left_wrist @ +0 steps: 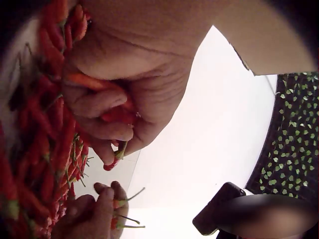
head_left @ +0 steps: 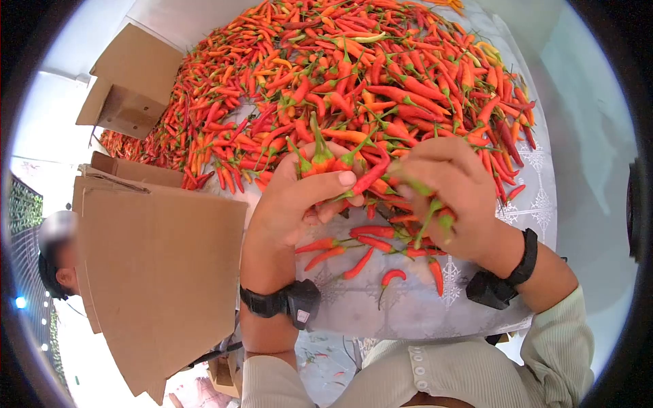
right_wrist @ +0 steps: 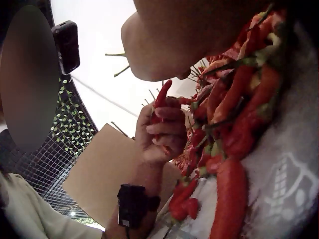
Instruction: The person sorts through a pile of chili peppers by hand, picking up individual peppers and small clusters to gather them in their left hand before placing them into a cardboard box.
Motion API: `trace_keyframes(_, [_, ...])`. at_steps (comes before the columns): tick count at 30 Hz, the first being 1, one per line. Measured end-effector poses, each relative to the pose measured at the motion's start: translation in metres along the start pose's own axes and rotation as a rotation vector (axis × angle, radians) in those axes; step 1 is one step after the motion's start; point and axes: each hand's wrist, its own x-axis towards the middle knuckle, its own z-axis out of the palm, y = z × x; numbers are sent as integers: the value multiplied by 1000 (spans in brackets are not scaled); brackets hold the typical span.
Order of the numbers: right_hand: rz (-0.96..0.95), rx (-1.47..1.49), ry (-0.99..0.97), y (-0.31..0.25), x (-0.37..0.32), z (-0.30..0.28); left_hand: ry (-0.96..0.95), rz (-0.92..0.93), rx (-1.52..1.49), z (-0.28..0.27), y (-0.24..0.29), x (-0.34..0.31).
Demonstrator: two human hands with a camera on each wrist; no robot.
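Note:
My left hand [head_left: 286, 204] grips a small bunch of red chili peppers [head_left: 321, 163], their green stems pointing up past the thumb. One curved red chili [head_left: 374, 173] sticks out from the thumb tip toward the other hand. In the left wrist view, curled fingers [left_wrist: 102, 104] wrap round the chilies in the palm. Just to the right, my right hand [head_left: 459, 194] holds chilies too, and green stems [head_left: 428, 221] poke out below its blurred fingers. Both hands hover over the near side of a large chili pile [head_left: 381, 88].
Several loose chilies [head_left: 371, 245] lie on the patterned silvery tablecloth [head_left: 422, 309] near me. A cardboard box [head_left: 163, 272] with raised flaps stands at the left, another cardboard piece [head_left: 132, 81] behind it. A person [head_left: 64, 258] is beyond the box. A wall [head_left: 592, 170] borders the right.

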Motion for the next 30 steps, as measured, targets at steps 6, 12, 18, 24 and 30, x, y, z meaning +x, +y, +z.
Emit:
trace_keyframes(6, [-44, 58, -67, -1, -1, 10, -92, -10, 66, 6, -11, 0])
trace_keyframes(12, [29, 91, -117, 0, -3, 9, -50, 11, 38, 5, -14, 2])
trace_keyframes(18, [43, 80, -88, 0, -3, 7, 13, 116, 80, 5, -9, 0])
trace_keyframes(24, [578, 377, 6, -4, -3, 8, 539, 388, 194, -22, 5, 4])
trace_keyframes(30, [755, 630, 96, -5, 0, 7, 809, 469, 578, -32, -1, 18])
